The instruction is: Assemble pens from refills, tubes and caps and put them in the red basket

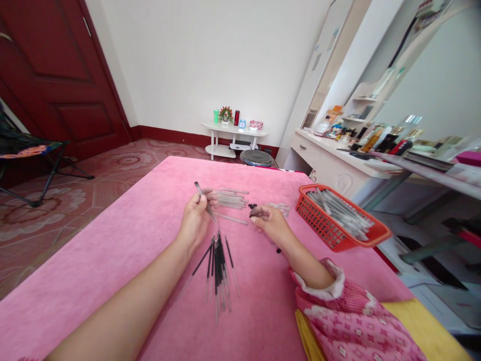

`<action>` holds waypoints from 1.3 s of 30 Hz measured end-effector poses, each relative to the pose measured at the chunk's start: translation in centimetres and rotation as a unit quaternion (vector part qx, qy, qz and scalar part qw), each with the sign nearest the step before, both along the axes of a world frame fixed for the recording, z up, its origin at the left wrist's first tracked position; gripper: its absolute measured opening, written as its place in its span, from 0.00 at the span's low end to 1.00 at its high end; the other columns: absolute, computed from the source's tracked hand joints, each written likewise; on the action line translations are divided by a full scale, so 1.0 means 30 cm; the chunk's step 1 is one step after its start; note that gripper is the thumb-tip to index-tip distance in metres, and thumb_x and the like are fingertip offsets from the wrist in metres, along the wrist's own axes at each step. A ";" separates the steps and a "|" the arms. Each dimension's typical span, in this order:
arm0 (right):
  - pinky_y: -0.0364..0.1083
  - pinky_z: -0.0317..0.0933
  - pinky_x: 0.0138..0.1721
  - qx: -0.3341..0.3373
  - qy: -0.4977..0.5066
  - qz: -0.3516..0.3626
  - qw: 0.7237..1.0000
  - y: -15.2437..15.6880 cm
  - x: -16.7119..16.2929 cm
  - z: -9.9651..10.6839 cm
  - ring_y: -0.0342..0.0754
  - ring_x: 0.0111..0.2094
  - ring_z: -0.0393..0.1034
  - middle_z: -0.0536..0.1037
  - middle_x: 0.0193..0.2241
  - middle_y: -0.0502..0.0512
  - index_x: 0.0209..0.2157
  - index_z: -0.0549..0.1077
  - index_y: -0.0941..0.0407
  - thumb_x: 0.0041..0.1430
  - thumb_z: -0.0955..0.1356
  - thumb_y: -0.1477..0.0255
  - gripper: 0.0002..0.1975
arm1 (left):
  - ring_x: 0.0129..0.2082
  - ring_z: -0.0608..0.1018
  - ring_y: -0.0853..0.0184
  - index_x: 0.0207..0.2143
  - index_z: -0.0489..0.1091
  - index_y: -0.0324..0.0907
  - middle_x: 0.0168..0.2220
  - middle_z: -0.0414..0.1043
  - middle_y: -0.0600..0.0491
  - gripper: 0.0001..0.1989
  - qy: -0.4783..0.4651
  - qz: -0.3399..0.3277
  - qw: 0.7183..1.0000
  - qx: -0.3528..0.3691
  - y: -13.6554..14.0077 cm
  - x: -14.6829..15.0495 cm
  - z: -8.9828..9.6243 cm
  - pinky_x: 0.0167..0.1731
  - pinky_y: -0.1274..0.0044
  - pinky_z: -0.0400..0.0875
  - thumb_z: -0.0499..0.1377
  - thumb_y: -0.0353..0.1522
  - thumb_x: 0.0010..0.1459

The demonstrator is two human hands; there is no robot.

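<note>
My left hand point(193, 215) is closed around a slim translucent pen barrel point(197, 187) with a dark upper end, held tilted above the table. Its lower end points toward a fanned pile of black-and-clear pen refills point(216, 263). My right hand point(273, 221) has its fingers pinched together beside a few small black pieces point(252, 205). Whatever lies between those fingertips is too blurred to name. Several clear pen barrels point(232, 199) lie side by side between the hands, and a single one point(231, 218) rests nearer me. Small clear parts point(282, 207) sit behind my right hand.
On the table's right stands an orange basket point(319, 225) full of pale barrels. A pink cloth point(112, 240) covers the tabletop. Yellow fabric point(424, 326) lies at the near right corner. Beyond are a dressing table point(323, 155) with bottles and a low white stand point(210, 126).
</note>
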State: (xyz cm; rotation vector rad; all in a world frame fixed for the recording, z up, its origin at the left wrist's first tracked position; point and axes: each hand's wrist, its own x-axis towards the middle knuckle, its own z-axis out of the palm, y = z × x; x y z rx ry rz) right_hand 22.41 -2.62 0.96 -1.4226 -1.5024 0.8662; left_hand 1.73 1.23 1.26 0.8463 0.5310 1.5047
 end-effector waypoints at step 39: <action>0.48 0.62 0.34 -0.178 -0.540 -0.170 0.804 -0.033 0.206 0.113 0.58 0.39 0.72 0.77 0.37 0.63 0.34 0.76 0.57 0.45 0.68 0.63 0.15 | 0.44 0.76 0.65 0.31 0.67 0.37 0.45 0.74 0.46 0.04 -0.094 -0.030 0.983 -0.158 -0.015 0.026 -0.031 0.41 0.76 0.72 0.53 0.24 0.58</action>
